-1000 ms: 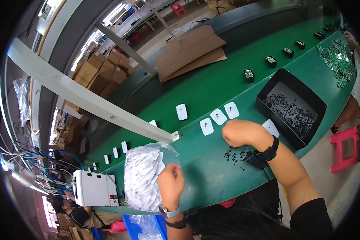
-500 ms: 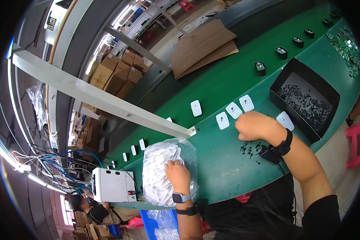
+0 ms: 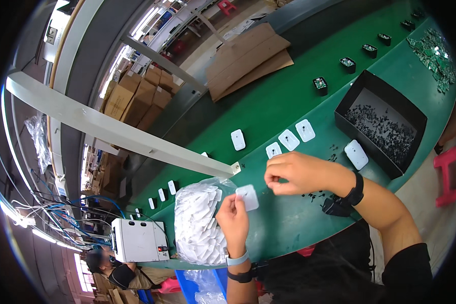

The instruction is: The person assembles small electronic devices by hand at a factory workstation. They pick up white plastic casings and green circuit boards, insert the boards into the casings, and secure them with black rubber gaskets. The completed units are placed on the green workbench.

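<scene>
Left hand (image 3: pixel 233 215): fingers pinch the white plate (image 3: pixel 248 197) by its lower edge, just right of the bag of plates (image 3: pixel 200 225).
Right hand (image 3: pixel 294 172): fingertips pinched nearly closed above the plate; any small part between them cannot be made out.
Risk: the plate may tilt or slip from the thin edge-grip, since only fingertips hold it.
Risk: loose black bits (image 3: pixel 316 193) right of the bag may scatter under the wrist.

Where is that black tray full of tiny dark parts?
In the head view, the black tray sits on the green table at the person's right, beyond the right hand, beside a white plate.
</scene>
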Demonstrator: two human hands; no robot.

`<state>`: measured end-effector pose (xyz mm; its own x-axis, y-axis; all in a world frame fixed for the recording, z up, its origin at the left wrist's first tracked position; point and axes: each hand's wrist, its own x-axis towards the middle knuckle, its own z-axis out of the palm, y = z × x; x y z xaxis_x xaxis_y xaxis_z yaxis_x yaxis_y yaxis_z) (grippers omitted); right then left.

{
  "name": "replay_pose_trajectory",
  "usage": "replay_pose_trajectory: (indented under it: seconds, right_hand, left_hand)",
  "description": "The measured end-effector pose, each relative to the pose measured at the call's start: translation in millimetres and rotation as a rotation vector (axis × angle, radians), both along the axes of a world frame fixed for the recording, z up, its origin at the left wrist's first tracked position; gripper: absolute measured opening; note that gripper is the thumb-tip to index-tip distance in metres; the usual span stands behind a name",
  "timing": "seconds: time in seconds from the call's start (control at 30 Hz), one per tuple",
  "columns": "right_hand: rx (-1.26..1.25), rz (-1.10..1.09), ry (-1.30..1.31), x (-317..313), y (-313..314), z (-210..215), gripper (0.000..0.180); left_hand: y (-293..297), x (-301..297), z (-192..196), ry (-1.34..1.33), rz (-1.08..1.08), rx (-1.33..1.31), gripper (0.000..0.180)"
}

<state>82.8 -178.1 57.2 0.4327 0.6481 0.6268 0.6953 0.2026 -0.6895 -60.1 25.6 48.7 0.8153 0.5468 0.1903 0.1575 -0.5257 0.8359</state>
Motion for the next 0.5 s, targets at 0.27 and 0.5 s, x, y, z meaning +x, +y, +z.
replay_pose_trajectory:
  seconds: [0.27,0.5]
  right_hand:
    - [0.129,-0.284,-0.252,6.4,6.4,-6.6,0.015]
    - [0.096,-0.401,-0.358,11.6,8.4,-11.9,0.018]
  left_hand:
    - [-39.3,55.5,3.1,-0.269,-0.260,-0.640,0.020]
    - [-32.2,63.2,-22.4,-0.290,-0.378,-0.509,0.025]
